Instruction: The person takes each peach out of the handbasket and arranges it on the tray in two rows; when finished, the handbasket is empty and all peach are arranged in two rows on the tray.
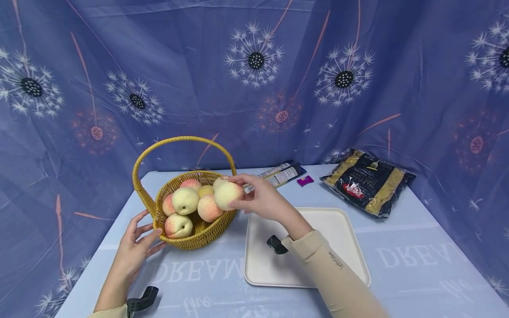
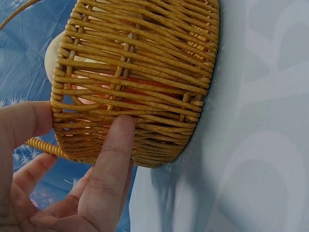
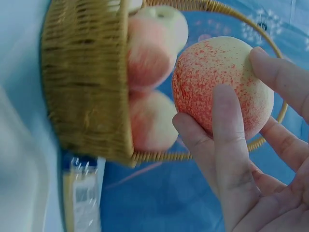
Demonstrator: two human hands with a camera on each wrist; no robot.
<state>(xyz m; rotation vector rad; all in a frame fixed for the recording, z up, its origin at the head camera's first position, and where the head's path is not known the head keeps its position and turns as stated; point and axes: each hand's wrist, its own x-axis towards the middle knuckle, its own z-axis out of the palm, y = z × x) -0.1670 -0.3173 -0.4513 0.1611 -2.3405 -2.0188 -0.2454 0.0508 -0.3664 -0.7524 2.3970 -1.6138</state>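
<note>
At table's left edge: left hand [image 1: 133, 247] sits at the near-left wall of the wicker basket [image 1: 200, 236], fingers straight, nothing gripped
left contact: one fingertip presses flat on the weave in the left wrist view [image 2: 120, 128], thumb beside the rim; bracing, not a grasp
basket: stands upright on the blue tablecloth [image 1: 417, 265], handle arching over it, just left of the tray and apart from it
basket load: several peaches [image 1: 184, 199] piled inside, heap rising above the rim
held peach: peach [image 1: 228, 195] sits at the basket's right rim, level with the top of the pile, cannot tell if it rests on the others or is clear of them
right hand: right hand [image 1: 264, 201] curls round that peach, fingers and thumb wrapped on its right side [image 3: 231, 125], grip closed on the fruit
key relation: peach lies left of the right palm, basket further left, tray to the right and nearer the person; right hand is the nearer one to both fruit and tray
long axis: peach roughly round, none to speak of
tray: white tray [image 1: 342, 229] flat, under the right forearm
far right: dark pasta bag [image 1: 367, 182] at the back corner, well apart from both hands
</note>
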